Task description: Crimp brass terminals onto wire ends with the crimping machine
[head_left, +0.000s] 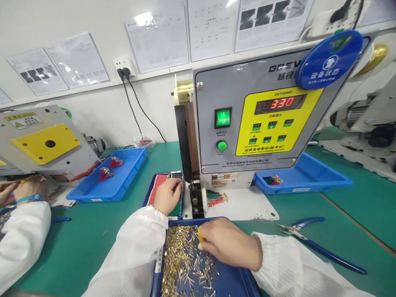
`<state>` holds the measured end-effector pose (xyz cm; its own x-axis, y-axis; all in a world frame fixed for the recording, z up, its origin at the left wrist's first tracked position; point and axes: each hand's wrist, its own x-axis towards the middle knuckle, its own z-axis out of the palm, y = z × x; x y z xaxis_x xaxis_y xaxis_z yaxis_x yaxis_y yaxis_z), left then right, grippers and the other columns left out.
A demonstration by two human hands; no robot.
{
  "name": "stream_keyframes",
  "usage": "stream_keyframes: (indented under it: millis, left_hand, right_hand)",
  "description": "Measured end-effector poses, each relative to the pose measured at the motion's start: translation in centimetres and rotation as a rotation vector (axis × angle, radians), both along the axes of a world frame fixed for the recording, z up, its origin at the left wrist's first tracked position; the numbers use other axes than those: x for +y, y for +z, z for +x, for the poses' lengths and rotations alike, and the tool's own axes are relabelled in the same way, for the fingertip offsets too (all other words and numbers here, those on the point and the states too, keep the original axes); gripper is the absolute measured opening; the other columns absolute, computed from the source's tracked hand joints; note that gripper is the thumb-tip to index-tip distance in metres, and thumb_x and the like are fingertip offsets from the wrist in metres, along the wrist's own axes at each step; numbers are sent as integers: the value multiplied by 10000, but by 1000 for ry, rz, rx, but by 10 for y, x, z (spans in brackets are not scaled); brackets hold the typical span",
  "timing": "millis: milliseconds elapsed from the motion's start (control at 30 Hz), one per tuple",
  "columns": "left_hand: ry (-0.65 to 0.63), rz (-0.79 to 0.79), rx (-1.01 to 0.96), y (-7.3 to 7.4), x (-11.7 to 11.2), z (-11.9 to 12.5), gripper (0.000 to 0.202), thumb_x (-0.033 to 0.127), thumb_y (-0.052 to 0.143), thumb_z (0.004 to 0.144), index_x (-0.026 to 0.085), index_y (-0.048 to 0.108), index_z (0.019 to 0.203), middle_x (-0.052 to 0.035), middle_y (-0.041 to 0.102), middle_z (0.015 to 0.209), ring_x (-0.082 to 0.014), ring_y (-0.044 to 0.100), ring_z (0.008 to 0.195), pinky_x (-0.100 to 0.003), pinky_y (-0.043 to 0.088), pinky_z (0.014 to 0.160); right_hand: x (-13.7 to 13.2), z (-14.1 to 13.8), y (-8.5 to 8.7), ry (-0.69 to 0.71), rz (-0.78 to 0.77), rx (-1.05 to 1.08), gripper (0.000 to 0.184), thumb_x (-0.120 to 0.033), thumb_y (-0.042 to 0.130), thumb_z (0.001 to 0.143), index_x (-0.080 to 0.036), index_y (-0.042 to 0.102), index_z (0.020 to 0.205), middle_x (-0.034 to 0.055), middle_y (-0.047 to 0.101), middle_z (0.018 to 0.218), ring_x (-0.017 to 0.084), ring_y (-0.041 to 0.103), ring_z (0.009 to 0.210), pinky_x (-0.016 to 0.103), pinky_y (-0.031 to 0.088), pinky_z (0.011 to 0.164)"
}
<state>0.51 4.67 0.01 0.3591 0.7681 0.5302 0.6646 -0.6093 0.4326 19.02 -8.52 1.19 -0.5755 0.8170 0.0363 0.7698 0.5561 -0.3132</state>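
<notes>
My left hand (168, 196) is over a small blue tray (148, 194) of red, black and green wires, left of the machine's press head (195, 198). Its thumb and fingers are pinched together; what they hold is too small to make out. A deep blue tray (238, 282) in front of me is strewn with small brass pins (179, 255). Above these pins, my right hand (227, 242) is closed, with yellow finger covers on it. Its fingertips point down at the pins, and any piece between them is hidden. Red and green wires with metal ends (218, 198) lie on the machine's white base.
The grey machine (222, 90) rises ahead. Blue-handled pliers (321, 243) lie at right. Behind them is a blue bin (321, 175) with wires. Another blue bin (123, 181) at left holds red wire bundles. At far left a co-worker's hand (29, 189) is beside another machine (46, 140).
</notes>
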Motion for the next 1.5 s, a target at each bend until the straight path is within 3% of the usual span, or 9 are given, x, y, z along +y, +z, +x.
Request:
stream_keyframes:
  millis: [100, 200, 300, 500, 667, 833, 967, 1333, 1500]
  left_hand:
    - [188, -88, 155, 6, 17, -23, 208, 258, 503, 882, 208, 672, 993, -51, 698, 987, -191, 646, 874, -280, 486, 764]
    - [394, -226, 348, 8, 32, -46, 247, 208, 506, 873, 197, 674, 1053, -73, 670, 1048, -188, 627, 937, -269, 464, 823]
    - [467, -289, 438, 4, 39, -61, 218, 172, 540, 842, 202, 709, 977, -76, 666, 986, -194, 619, 946, -272, 448, 845]
    - [478, -320, 460, -6, 45, -64, 205, 185, 525, 857, 224, 726, 874, -63, 664, 930, -191, 607, 935, -272, 435, 827]
    - [449, -331, 442, -4, 45, -65, 209, 204, 548, 847, 237, 706, 980, -49, 664, 965, -179, 601, 944, -263, 427, 840]
    - [438, -337, 447, -2, 43, -64, 181, 194, 570, 827, 233, 717, 925, -45, 657, 915, -182, 599, 907, -266, 427, 812]
    - [455, -313, 456, -4, 43, -60, 187, 193, 525, 854, 214, 711, 850, -58, 643, 894, -188, 586, 902, -274, 422, 781]
    - [469, -245, 416, -3, 39, -52, 244, 159, 428, 906, 179, 670, 892, -83, 649, 931, -198, 570, 924, -296, 412, 817]
    - [341, -236, 397, -1, 24, -31, 252, 175, 460, 896, 235, 694, 968, -54, 657, 953, -184, 573, 943, -275, 423, 822]
  right_hand:
    - [-1, 2, 3, -15, -63, 66, 158, -283, 643, 794, -192, 585, 678, -8, 653, 712, 157, 583, 642, 266, 334, 564]
    - [-2, 4, 3, 2, -130, 106, 127, -230, 675, 742, -187, 583, 666, -15, 623, 709, 144, 559, 635, 257, 348, 584]
    - [-1, 5, -1, 3, -113, 114, 114, -151, 602, 782, -176, 574, 674, -3, 612, 733, 145, 556, 659, 268, 361, 621]
    - [-1, 2, 1, -61, -114, 118, 125, -202, 586, 824, -178, 568, 702, -2, 604, 701, 153, 541, 641, 273, 348, 590]
    - [-5, -1, 3, -45, -194, 73, 205, -319, 715, 741, -216, 659, 908, 5, 643, 704, 217, 604, 721, 283, 366, 607]
    - [-4, -3, -4, -48, -163, 75, 50, -204, 657, 776, -194, 607, 771, -10, 633, 676, 174, 584, 665, 261, 328, 577]
    - [-3, -3, -7, -42, -116, 111, 163, -182, 620, 798, -177, 517, 671, -20, 611, 670, 138, 540, 624, 254, 305, 568]
    - [-3, -2, 2, -71, -66, 217, 128, -164, 520, 833, -165, 534, 706, 22, 568, 761, 142, 524, 664, 272, 391, 609]
    - [-3, -3, 1, -77, -71, 204, 123, -135, 511, 827, -164, 524, 708, 19, 580, 737, 133, 526, 633, 261, 387, 579]
